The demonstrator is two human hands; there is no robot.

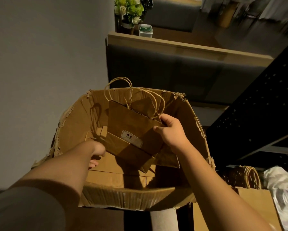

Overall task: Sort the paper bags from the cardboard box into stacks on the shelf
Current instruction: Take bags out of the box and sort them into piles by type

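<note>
Taking the torn cardboard box (96, 114) as the landmark and reading from its left side, the left hand (97, 153) reaches down inside it, low against the box floor and just left of the lifted bag; most of the hand is hidden behind the forearm and the bag's lower corner, so I cannot tell whether its fingers are apart or closed on anything, though it seems placed to steady or gather what lies flat there. At the middle of the box, a kraft paper bag (131, 130) with twisted paper handles and a small white price label is raised on a tilt above the box floor, its handles pointing toward the far wall of the box, with what looks like a second bag nested behind it. Flat brown bags (116, 165) lie on the box bottom beneath it. On the right side of the box, the right hand (170, 130) pinches the bag's upper right edge, thumb on the near face and fingers curled behind, likely to peel it free for sorting. Right of the box, outside it, stands the dark metal shelf (256, 117), and below that another handled paper bag (250, 194) sits beside crumpled plastic wrap (283, 185).
</note>
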